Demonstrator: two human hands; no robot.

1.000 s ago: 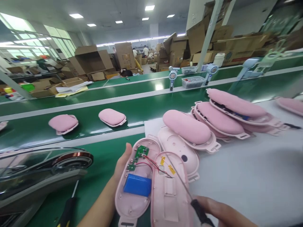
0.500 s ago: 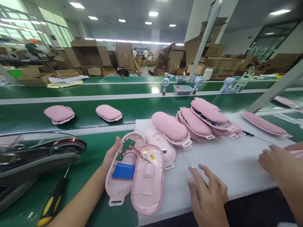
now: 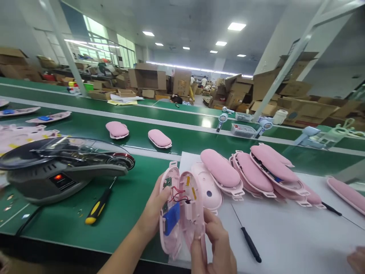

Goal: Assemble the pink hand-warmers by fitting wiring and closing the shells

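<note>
My left hand (image 3: 155,207) grips a pink oval casing half (image 3: 171,247), its thumb over a green circuit board (image 3: 165,205). A blue battery (image 3: 172,219) sits in that half. In my right hand (image 3: 215,243) is the other casing half (image 3: 188,228), tilted up beside the first. Red and dark wires (image 3: 178,194) run between the two, and yellow tape (image 3: 188,182) shows inside the right one. A thin black-handled screwdriver (image 3: 251,245) lies on the white sheet to the right of my right hand.
Several closed pink casings (image 3: 221,167) are heaped on the white sheet (image 3: 273,224). At left stand a grey machine with a clear cover (image 3: 65,171) and a yellow-black screwdriver (image 3: 98,207). Part of another person's hand (image 3: 357,260) shows at the right edge.
My right hand has left the thin screwdriver on the sheet and taken hold of the right casing half. Both halves are now raised and tilted towards each other. The view has swung left.
</note>
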